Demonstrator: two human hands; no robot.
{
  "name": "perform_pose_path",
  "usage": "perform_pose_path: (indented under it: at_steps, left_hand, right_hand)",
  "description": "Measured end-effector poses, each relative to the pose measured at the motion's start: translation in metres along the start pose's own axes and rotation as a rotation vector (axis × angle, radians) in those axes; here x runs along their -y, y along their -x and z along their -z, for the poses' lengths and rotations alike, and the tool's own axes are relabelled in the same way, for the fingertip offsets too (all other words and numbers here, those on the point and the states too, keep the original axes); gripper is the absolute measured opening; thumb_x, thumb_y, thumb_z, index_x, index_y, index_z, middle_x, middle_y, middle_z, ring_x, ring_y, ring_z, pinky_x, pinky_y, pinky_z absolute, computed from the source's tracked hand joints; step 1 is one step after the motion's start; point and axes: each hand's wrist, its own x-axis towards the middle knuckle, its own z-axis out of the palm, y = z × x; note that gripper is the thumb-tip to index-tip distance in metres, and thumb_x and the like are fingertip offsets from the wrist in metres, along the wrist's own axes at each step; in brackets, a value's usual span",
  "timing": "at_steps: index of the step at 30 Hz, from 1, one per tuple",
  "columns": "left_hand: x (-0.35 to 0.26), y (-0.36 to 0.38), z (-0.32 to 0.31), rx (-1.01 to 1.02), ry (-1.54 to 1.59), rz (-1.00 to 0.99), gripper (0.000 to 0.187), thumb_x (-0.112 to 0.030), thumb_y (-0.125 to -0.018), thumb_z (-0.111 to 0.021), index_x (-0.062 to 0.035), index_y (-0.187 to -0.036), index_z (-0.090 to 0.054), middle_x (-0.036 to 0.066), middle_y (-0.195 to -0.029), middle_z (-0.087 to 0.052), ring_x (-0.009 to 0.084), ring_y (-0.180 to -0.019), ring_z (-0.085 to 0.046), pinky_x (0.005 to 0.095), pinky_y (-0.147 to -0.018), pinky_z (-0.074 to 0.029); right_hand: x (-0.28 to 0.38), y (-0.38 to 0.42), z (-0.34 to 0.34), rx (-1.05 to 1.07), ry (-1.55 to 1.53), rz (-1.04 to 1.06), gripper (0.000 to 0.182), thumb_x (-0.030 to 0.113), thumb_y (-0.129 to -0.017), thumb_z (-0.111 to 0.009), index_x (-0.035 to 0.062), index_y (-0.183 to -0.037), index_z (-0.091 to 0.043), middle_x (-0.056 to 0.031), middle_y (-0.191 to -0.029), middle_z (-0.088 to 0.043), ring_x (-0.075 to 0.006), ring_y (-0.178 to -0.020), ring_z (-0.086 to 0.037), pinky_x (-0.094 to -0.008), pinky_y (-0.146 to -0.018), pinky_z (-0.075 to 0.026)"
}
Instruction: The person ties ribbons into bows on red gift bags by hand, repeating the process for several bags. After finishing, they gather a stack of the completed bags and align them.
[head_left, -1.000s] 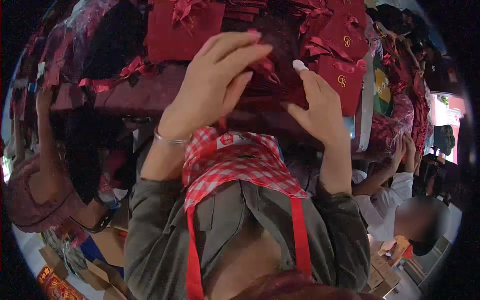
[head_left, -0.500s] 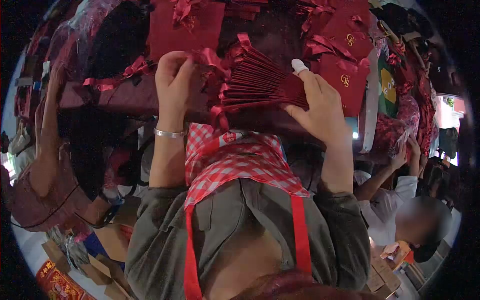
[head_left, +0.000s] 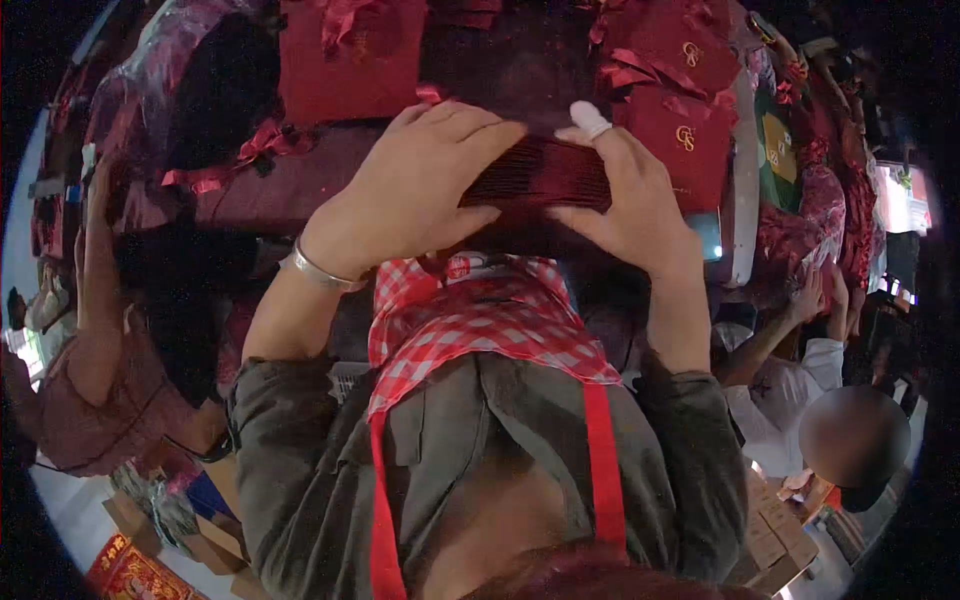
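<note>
Between my hands is a stack of flat red gift bags (head_left: pixel 540 175), its many thin edges turned toward me. My left hand (head_left: pixel 415 180) clasps the left end, thumb on the near side and fingers over the far side. At the right end, my right hand (head_left: pixel 630 195) holds the stack the same way, with a white cover (head_left: pixel 588 118) on one finger. The hands hide the ends of the stack. A bit of red ribbon (head_left: pixel 428 93) shows just beyond my left hand.
Flat red bags with gold lettering (head_left: pixel 685 140) lie at the right, and more red bags (head_left: pixel 350 60) at the far left. Loose red ribbon (head_left: pixel 270 140) lies on the dark red table (head_left: pixel 270 195). People work on both sides; a co-worker's hands (head_left: pixel 820 290) are at right.
My left hand has let go of the ribbons and moved right onto the stack's left end. The fanned bags are now pressed together between both hands.
</note>
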Motion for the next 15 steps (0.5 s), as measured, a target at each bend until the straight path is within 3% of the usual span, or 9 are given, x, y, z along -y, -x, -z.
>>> perform_pose_path:
  at_steps: [2, 4, 6, 7, 9, 10, 12, 14, 15]
  left_hand:
    - [-0.004, 0.0, 0.004, 0.011, 0.075, 0.081, 0.06, -0.016, -0.063, -0.075, -0.0091, -0.118, -0.054, 0.006, -0.112, -0.057, 0.0255, -0.109, -0.052, 0.0483, -0.096, -0.036]
    - [-0.006, 0.003, 0.006, 0.027, 0.079, 0.11, 0.053, -0.015, -0.064, -0.074, -0.0106, -0.115, -0.056, 0.005, -0.112, -0.057, 0.0259, -0.11, -0.051, 0.0493, -0.095, -0.037]
    - [-0.008, 0.003, 0.006, 0.021, -0.076, 0.116, 0.053, -0.016, -0.065, -0.074, -0.0123, -0.115, -0.056, 0.006, -0.114, -0.057, 0.0262, -0.111, -0.05, 0.0504, -0.095, -0.037]
    - [-0.01, 0.003, 0.007, 0.03, -0.076, 0.107, 0.053, -0.016, -0.065, -0.074, -0.0123, -0.115, -0.056, 0.006, -0.114, -0.057, 0.0262, -0.111, -0.05, 0.0504, -0.095, -0.037]
    - [-0.011, -0.001, 0.009, 0.084, -0.129, 0.115, 0.054, -0.016, -0.065, -0.074, -0.013, -0.116, -0.056, 0.006, -0.115, -0.056, 0.0261, -0.113, -0.049, 0.0522, -0.096, -0.036]
    - [-0.01, 0.0, 0.009, 0.095, -0.129, 0.106, 0.054, -0.016, -0.065, -0.074, -0.013, -0.116, -0.056, 0.006, -0.115, -0.056, 0.0261, -0.113, -0.049, 0.0522, -0.096, -0.036]
    - [-0.009, 0.001, 0.01, 0.056, -0.099, 0.132, 0.057, -0.017, -0.066, -0.074, -0.0123, -0.12, -0.055, 0.008, -0.116, -0.056, 0.027, -0.115, -0.048, 0.0504, -0.097, -0.036]
    - [-0.004, 0.005, 0.004, 0.077, -0.093, 0.098, 0.062, -0.015, -0.064, -0.076, -0.0122, -0.122, -0.054, 0.01, -0.118, -0.055, 0.0301, -0.113, -0.05, 0.0464, -0.095, -0.039]
    - [-0.002, 0.008, -0.001, -0.019, 0.06, 0.157, 0.064, -0.014, -0.062, -0.078, -0.0112, -0.122, -0.054, 0.011, -0.119, -0.054, 0.032, -0.112, -0.051, 0.0446, -0.094, -0.041]
  right_hand:
    - [-0.008, 0.004, -0.004, -0.219, -0.226, 0.044, 0.11, 0.019, -0.06, -0.084, 0.0034, -0.143, -0.015, -0.0187, -0.127, -0.049, -0.0303, -0.12, -0.047, -0.0402, -0.103, -0.034]
    - [-0.011, 0.011, -0.008, -0.207, -0.22, 0.008, 0.124, 0.026, -0.059, -0.087, 0.0031, -0.145, -0.001, -0.0213, -0.137, -0.038, -0.0318, -0.129, -0.036, -0.0417, -0.107, -0.026]
    - [-0.019, 0.021, -0.031, -0.341, -0.478, 0.022, 0.133, 0.032, -0.054, -0.088, 0.0031, -0.145, 0.005, -0.0245, -0.142, -0.03, -0.0344, -0.133, -0.03, -0.0418, -0.108, -0.026]
    - [-0.017, 0.025, -0.038, -0.296, -0.39, -0.04, 0.139, 0.036, -0.05, -0.089, 0.003, -0.144, 0.009, -0.0235, -0.146, -0.022, -0.0326, -0.134, -0.027, -0.0422, -0.109, -0.023]
    - [-0.025, 0.034, -0.067, -0.314, -0.555, -0.041, 0.138, 0.034, -0.053, -0.088, 0.0042, -0.144, 0.01, -0.0205, -0.15, -0.012, -0.0305, -0.134, -0.027, -0.043, -0.109, -0.025]
    - [-0.02, 0.032, -0.081, -0.344, -0.847, -0.042, 0.134, 0.029, -0.056, -0.088, 0.0065, -0.144, 0.011, -0.0175, -0.151, -0.007, -0.0287, -0.133, -0.028, -0.0431, -0.107, -0.03]
    - [-0.021, 0.033, -0.082, -0.347, -0.779, -0.082, 0.132, 0.026, -0.058, -0.087, 0.0075, -0.144, 0.011, -0.0168, -0.151, -0.006, -0.0282, -0.133, -0.029, -0.0427, -0.105, -0.033]
    - [-0.026, 0.031, -0.089, -0.393, -0.737, -0.081, 0.126, 0.019, -0.06, -0.087, 0.0078, -0.145, 0.005, -0.0155, -0.147, -0.02, -0.0272, -0.128, -0.036, -0.0421, -0.103, -0.036]
    - [-0.027, 0.031, -0.094, -0.402, -0.741, -0.085, 0.126, 0.019, -0.06, -0.087, 0.0078, -0.145, 0.005, -0.0155, -0.147, -0.02, -0.0272, -0.128, -0.036, -0.0421, -0.103, -0.036]
